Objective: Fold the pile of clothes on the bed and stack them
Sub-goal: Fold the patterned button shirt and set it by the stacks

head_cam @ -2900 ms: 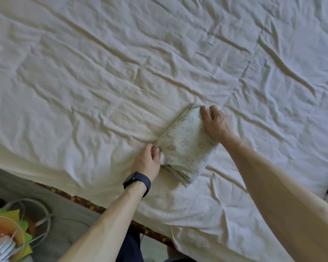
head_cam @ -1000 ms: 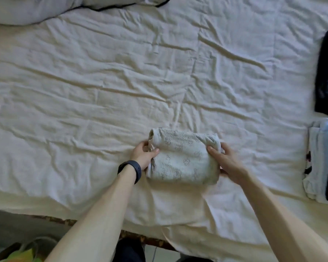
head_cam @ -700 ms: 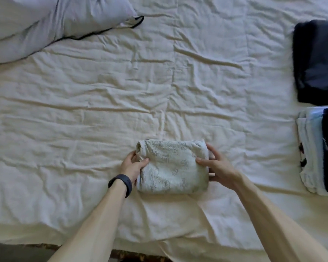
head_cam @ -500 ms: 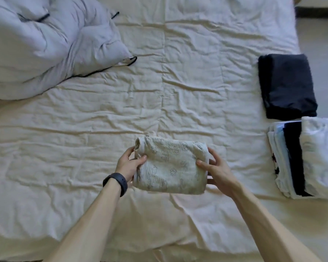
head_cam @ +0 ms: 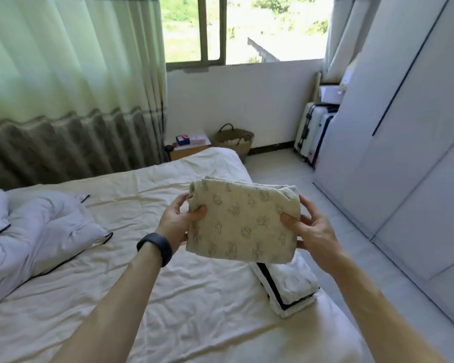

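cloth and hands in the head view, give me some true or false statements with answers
1. The left hand and right hand hold the cloth above the bed. True.
2. The wristband is on the right wrist. False: the wristband is on the left wrist.
3. The stack lies on the floor. False: it lies on the bed.
4. The curtain leaves part of the window uncovered. True.

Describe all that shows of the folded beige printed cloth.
The folded beige cloth with small grey printed figures seems soft, crinkled fabric in a thick rectangle. It is held above the stack of white and black folded clothes on the cream bed sheet. The left hand grips its left edge, the right hand its right edge, thumbs on top.
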